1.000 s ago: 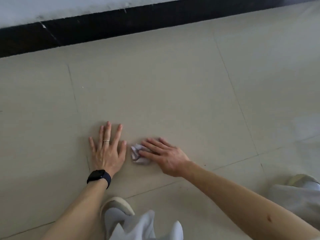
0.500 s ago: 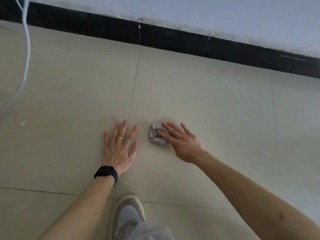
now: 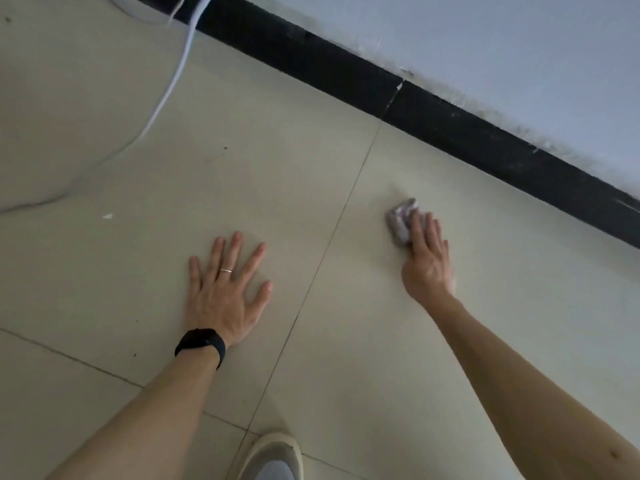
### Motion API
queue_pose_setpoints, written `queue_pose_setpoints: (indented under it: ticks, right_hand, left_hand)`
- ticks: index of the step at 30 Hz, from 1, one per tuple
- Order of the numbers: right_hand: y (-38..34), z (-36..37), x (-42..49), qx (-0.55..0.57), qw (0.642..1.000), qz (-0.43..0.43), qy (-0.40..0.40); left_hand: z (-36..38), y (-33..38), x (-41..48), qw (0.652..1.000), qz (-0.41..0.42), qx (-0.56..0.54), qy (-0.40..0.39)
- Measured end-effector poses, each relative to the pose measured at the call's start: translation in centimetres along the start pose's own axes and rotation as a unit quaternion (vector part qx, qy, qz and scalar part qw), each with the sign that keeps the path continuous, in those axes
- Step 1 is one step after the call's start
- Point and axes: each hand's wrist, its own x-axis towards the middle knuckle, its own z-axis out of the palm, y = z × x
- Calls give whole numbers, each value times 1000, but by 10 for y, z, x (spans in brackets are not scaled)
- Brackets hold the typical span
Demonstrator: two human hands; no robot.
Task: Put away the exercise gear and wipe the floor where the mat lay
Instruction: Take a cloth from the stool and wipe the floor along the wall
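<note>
Step in hand: wiping the floor (image 3: 363, 341). The tiles are bare, so the mat seems already lifted, and no exercise gear shows here.
Right hand: the right hand (image 3: 427, 261) lies with its fingers (image 3: 431, 230) straight and close together, pressing down on the cloth. The thumb is hidden, so I cannot tell whether it tucks under.
Cloth wad: a small crumpled grey-lilac cloth wad (image 3: 401, 220) is half under the right fingertips and pokes out ahead of them and to their left. It is near the black skirting board (image 3: 450, 126) but not touching it.
Left hand: the left hand (image 3: 227, 289) is flat on the tile, fingers (image 3: 235, 251) spread wide and holding nothing. It likely props the body.
Grout line: a grout line (image 3: 332, 237) runs just right of the left thumb and well left of the cloth.
Next move: probably a sweep of the wad across the tile. That calls for steady pressure through flat fingers so the wad does not roll free. The patch beyond the left fingertips, with dark specks and a scrap, looks unwiped.
Count: two hands and one cloth wad. One ring (image 3: 225, 270) and one black wristband (image 3: 201, 344), both on the left. One shoe (image 3: 273, 455) behind the left wrist. One white cable (image 3: 169, 81) far beyond the left little finger. One white scrap (image 3: 108, 216).
</note>
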Motion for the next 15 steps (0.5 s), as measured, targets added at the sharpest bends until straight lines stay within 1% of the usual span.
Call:
queue_pose_setpoints:
  ticks: [1, 2, 3, 4, 5, 6, 7, 8, 9, 10, 11, 13, 15]
  right_hand:
    - [-4, -7, 16, 47, 990, 131, 14]
    - [-15, -9, 30, 75, 969, 233, 35]
    - [-32, -7, 40, 81, 950, 296, 55]
    - [-56, 0, 44, 83, 942, 318, 63]
    - [-82, 7, 43, 97, 950, 291, 60]
    - [-107, 17, 38, 120, 969, 214, 42]
    - [-129, 28, 31, 140, 986, 93, 7]
    - [-146, 39, 24, 147, 988, -26, -35]
    - [-154, 45, 24, 141, 982, -111, -52]
    - [-154, 45, 34, 137, 980, -139, -43]
    - [-151, 43, 49, 129, 985, -110, -21]
    - [-147, 35, 82, 105, 994, 11, 14]
    - [-155, 28, 107, 100, 988, 117, 22]
  left_hand:
    - [1, 0, 0, 1000, -4, 2, 1]
    - [2, -1, 1, 1000, -7, 3, 1]
    - [2, 0, 2, 1000, -10, 3, 2]
    - [1, 1, 2, 1000, -12, 4, 2]
    - [1, 2, 2, 1000, -12, 4, 2]
    - [0, 2, 1, 1000, -10, 4, 4]
    - [0, 1, 1, 1000, -9, 3, 6]
    - [-1, 1, 1, 1000, -8, 0, 6]
    - [-1, 1, 2, 1000, -8, -6, 6]
    - [-1, 1, 2, 1000, -7, -10, 6]
    - [0, 1, 2, 1000, -5, -10, 8]
    - [1, 2, 3, 1000, -7, -6, 19]
    - [0, 1, 6, 1000, -9, -5, 19]
